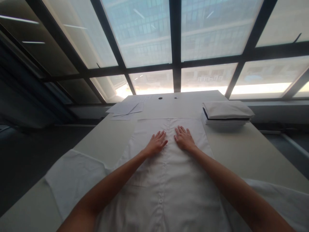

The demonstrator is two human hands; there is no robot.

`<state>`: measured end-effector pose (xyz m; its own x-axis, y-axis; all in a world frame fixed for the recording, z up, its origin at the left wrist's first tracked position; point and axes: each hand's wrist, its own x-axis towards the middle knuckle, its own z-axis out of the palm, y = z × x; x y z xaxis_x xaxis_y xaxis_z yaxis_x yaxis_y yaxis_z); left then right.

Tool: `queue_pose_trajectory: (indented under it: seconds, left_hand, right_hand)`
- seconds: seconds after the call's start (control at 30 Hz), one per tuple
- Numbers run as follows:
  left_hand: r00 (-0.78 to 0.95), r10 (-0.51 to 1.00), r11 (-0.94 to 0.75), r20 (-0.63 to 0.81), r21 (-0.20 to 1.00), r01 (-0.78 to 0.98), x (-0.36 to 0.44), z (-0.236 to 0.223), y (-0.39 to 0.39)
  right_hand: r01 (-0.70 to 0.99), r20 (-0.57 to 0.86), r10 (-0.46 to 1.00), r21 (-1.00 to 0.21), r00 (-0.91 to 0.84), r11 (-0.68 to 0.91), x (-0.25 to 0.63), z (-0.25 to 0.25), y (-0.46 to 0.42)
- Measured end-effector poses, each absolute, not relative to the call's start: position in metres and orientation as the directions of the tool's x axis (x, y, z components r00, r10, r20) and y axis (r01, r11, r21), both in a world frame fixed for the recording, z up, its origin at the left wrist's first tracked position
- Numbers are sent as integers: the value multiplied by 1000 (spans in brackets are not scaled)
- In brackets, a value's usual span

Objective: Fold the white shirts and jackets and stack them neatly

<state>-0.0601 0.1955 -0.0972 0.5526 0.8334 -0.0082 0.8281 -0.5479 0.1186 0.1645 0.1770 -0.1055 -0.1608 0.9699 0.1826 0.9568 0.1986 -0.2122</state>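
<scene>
A white button-up shirt lies spread flat along a pale table, its short sleeves stretched out to the left and right near me. My left hand rests palm down on the shirt just left of the button line, fingers apart. My right hand lies flat on the cloth just right of that line, fingers also spread. Neither hand holds anything. The two hands sit close together near the far end of the shirt.
A stack of folded white garments sits at the table's far right. Loose paper sheets lie at the far left. Two small dark holes mark the tabletop's far edge. Large windows rise behind the table.
</scene>
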Motion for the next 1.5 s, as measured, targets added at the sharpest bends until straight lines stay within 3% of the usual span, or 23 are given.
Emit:
queue_pose_trajectory:
  seconds: [0.3, 0.53, 0.6, 0.77, 0.87, 1.03, 1.27, 1.4, 1.5]
  left_hand:
    - [535, 844, -537, 50, 63, 841, -68, -94, 156]
    - [534, 845, -535, 36, 40, 844, -65, -91, 154]
    - [529, 848, -530, 38, 29, 847, -64, -90, 154]
    - [541, 839, -542, 51, 0, 840, -63, -90, 156]
    - [542, 839, -542, 57, -8, 840, -63, -91, 156]
    - [531, 846, -532, 44, 12, 847, -64, -90, 157]
    - [521, 853, -521, 30, 38, 852, -65, -91, 159]
    - [525, 850, -526, 32, 37, 850, -65, -90, 158]
    - [525, 850, -526, 36, 38, 850, -64, -89, 158]
  right_hand:
    - [958, 176, 972, -214, -156, 193, 163, -104, 177]
    - [978, 231, 971, -209, 58, -9, 148, -95, 159]
    - [973, 225, 974, -226, 6, 47, 138, -91, 145]
    - [877, 225, 915, -282, -335, 390, 113, -93, 96]
    - [842, 193, 894, -302, -404, 446, 116, -98, 79]
    - [903, 146, 934, -244, -327, 354, 165, -104, 96]
    - [989, 91, 996, -146, -12, 25, 252, -108, 138]
    - [985, 123, 984, -127, 130, -114, 258, -102, 145]
    - [989, 199, 976, -134, 92, -66, 226, -96, 142]
